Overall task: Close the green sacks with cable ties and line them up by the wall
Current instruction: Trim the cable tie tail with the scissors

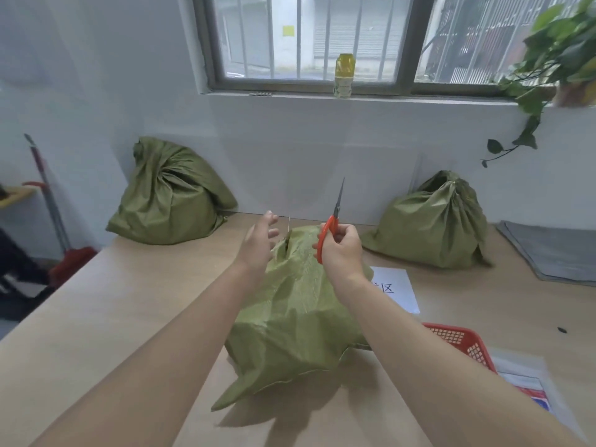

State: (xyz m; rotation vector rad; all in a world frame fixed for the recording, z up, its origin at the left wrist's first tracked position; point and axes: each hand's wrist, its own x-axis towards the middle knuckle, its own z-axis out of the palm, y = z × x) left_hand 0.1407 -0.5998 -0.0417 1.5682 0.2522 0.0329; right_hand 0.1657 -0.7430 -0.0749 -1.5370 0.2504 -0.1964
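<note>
A green sack (290,317) stands on the wooden table (129,317) right in front of me. Its gathered neck (285,238) is cinched, and a thin tie tail (289,222) sticks up from it. My left hand (258,243) hovers open just left of the neck, fingers spread. My right hand (342,248) grips orange-handled scissors (332,221) above the sack's top, blades closed and pointing up. Two tied green sacks stand against the wall, one at the back left (171,195), one at the back right (435,221).
A red mesh basket (461,343) and a plastic packet (522,379) lie at my right. A white paper sheet (396,288) lies behind the near sack. Grey folded fabric (554,250) lies far right. A bottle (344,75) and plant (561,53) sit on the windowsill. A broom (51,208) leans left.
</note>
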